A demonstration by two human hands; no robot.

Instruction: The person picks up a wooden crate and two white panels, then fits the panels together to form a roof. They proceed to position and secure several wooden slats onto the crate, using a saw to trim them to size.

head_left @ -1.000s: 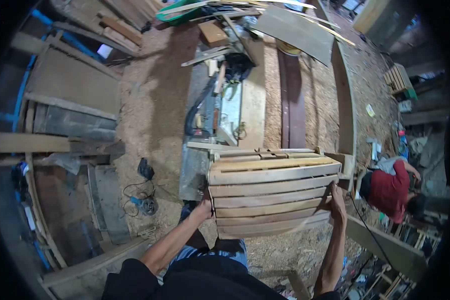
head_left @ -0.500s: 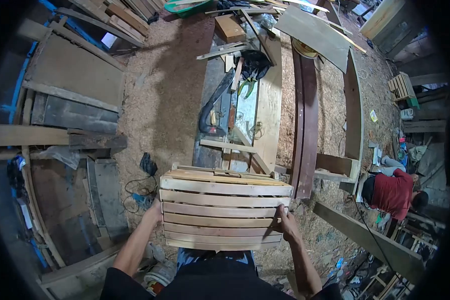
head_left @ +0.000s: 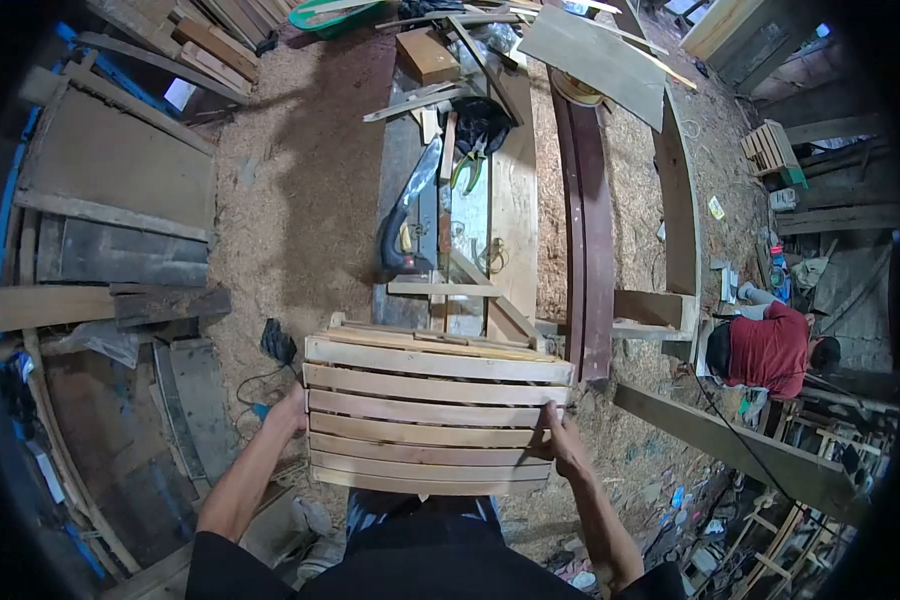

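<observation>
1. Head view, the carried thing: the slatted wooden crate (head_left: 432, 412) sits at the centre of the picture, held up in front of the person's body with its slats running across. A second ago it was out at 3 o'clock, near the wooden frame; now it is swung back over towards 9 o'clock and drawn in close to the chest.

2. Head view, the hands: the left hand (head_left: 292, 410) clasps the crate's left edge and the right hand (head_left: 562, 447) the right edge, fingers curled round the slat ends. Each grip is closed firmly on the crate, as it was a second ago, only both arms are now more bent.

3. Head view, the surroundings: at 12 o'clock from the crate stands the long table (head_left: 470, 215) with a hand saw (head_left: 407, 215) and loose offcuts on it. A dark curved board (head_left: 582, 230) lies at 1 o'clock, and a power tool with its cord (head_left: 275, 345) lies on the sawdust floor at 9 o'clock. Another person in a red shirt (head_left: 765, 350) crouches well apart at 3 o'clock.

4. What the change suggests: the crate is off every surface and being turned about, so I judge it is in mid-carry, not yet put down.
</observation>
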